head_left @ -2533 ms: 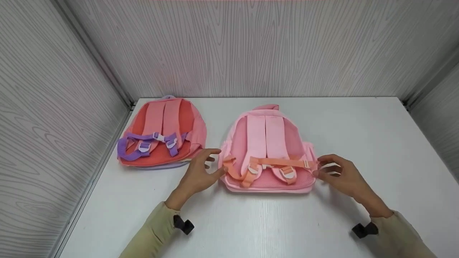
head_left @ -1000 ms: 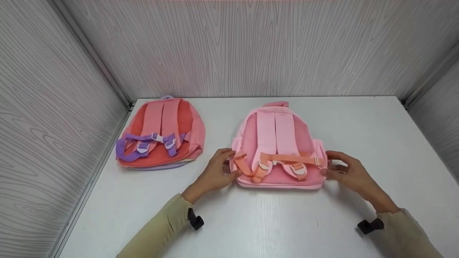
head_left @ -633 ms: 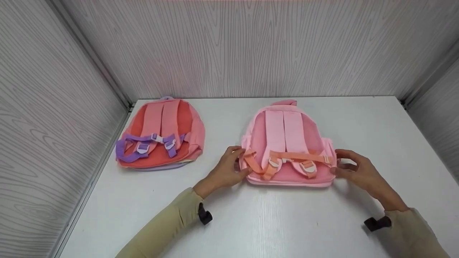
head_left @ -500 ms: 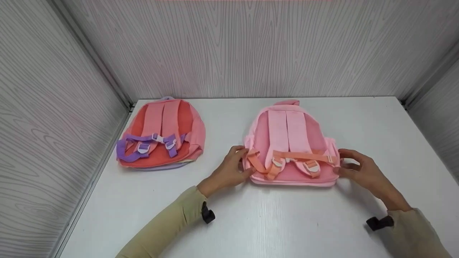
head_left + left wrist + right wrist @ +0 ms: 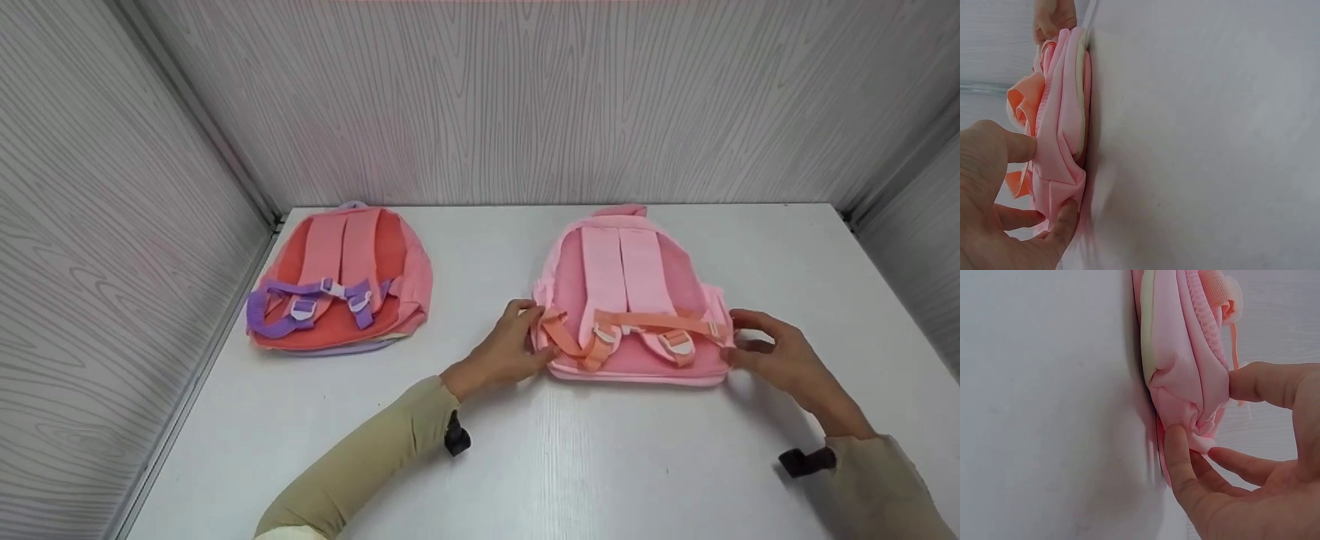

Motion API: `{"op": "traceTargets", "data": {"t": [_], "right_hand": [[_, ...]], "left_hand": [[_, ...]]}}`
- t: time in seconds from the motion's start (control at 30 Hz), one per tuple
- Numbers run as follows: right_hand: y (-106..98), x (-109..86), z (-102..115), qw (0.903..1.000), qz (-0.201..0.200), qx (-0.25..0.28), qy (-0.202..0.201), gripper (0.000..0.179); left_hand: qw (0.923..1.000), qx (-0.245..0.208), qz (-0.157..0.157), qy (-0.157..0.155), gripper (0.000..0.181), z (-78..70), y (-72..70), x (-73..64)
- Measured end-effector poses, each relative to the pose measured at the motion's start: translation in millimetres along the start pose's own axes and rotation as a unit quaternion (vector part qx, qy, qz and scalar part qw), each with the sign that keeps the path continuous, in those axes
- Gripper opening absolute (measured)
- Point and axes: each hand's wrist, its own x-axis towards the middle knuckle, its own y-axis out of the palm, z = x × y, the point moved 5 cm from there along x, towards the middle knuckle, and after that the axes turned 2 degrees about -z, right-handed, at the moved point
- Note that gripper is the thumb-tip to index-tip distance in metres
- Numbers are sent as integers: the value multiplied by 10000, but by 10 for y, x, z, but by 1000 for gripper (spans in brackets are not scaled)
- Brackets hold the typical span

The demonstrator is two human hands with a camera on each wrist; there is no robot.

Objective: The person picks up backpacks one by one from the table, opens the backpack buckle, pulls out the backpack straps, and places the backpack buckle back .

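Note:
A light pink backpack (image 5: 641, 262) lies on the table with its shoulder straps up, its orange webbing straps across the lower back and its top loop toward the rear wall. My left hand (image 5: 508, 349) grips its lower left side, thumb near the bottom corner and fingers at the side pocket. On the opposite side my right hand (image 5: 780, 360) pinches the lower right edge. In the left wrist view, thumb and fingers squeeze the pink side fabric (image 5: 1053, 163). The right wrist view shows fingertips under the side and the thumb on the upper edge of the fabric (image 5: 1185, 377).
A coral-red backpack (image 5: 394, 247) with purple straps lies at the back left of the white table (image 5: 570, 457), straps up. Grey wood-grain panels stand behind, as the rear wall (image 5: 525, 97), and at the left (image 5: 97, 262) and right.
Both hands have moved right and slightly back, and the pink backpack has shifted the same way, away from the coral-red one. Earlier the left hand was more open at its side.

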Motion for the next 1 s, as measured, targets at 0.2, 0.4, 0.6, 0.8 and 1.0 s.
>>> {"op": "traceTargets", "data": {"t": [0.2,0.4,0.6,0.8,1.0], "right_hand": [[-78,3,-44,10000,-57,-29,46,77],[-152,-19,-117,9996,-44,-83,263,80],[-251,-23,-208,9990,-174,-27,414,79],[-370,-21,-307,9973,-289,-60,673,80],[-526,-33,-404,9943,-465,-104,955,80]], "left_hand": [[9999,80,-31,123,75,-53,61,76],[9998,86,93,126,74,-147,142,159],[9997,113,122,151,71,-232,251,285],[9999,25,15,164,70,-310,352,429],[9998,105,-20,162,68,-424,464,604]]}}
